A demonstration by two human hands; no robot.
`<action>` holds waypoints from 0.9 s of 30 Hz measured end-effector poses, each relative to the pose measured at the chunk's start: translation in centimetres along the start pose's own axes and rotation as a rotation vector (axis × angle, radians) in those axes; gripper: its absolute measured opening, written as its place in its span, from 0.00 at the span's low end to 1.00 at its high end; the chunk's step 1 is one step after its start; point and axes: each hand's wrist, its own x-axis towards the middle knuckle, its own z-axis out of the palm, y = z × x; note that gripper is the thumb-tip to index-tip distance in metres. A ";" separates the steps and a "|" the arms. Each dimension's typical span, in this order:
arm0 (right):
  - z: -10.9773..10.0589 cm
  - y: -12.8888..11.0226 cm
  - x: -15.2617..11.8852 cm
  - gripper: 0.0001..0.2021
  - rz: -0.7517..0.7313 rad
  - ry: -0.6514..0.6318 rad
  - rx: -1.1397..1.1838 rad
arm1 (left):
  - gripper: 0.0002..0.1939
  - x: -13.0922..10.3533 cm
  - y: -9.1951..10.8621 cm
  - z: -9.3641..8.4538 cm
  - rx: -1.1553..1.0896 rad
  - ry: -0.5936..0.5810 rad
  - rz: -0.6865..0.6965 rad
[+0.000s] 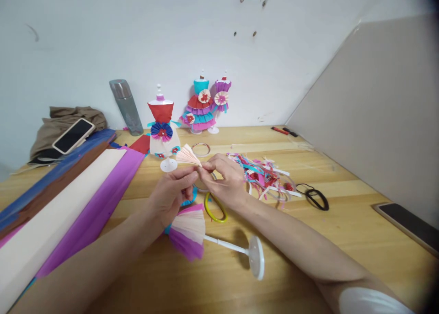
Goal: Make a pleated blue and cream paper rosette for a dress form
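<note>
A pleated cream paper fan (187, 155) is pinched at its gathered end between the fingertips of my left hand (176, 186) and my right hand (224, 177). Its wider end spreads up and to the left. Under my wrists lies a mini dress form (226, 244) on its side, wearing a purple and cream paper skirt (188, 231), its white round base toward the right. Yellow-handled scissors (215, 209) rest just below my right hand, their blades not visible. Behind the hands, a roll of tape (202, 182) is partly hidden.
Dressed mini mannequins (161, 131) stand along the back. Colored paper sheets (68, 222) cover the left side, with a phone (73, 135) and a bottle (126, 108) beyond. Paper scraps (262, 174) and a black hair tie (317, 199) lie to the right, another phone (408, 222) farther out.
</note>
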 end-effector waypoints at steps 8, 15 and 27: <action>0.6 -0.4 -0.7 0.09 -0.101 -0.018 -0.018 | 0.19 -0.1 -0.2 0.1 0.113 0.116 0.150; 0.4 -0.8 -0.4 0.08 -0.130 -0.076 0.027 | 0.19 0.0 -0.1 -0.1 0.110 0.163 0.161; 0.2 -0.4 -0.4 0.19 -0.382 -0.245 -0.390 | 0.12 0.5 1.1 -0.5 0.022 0.332 0.293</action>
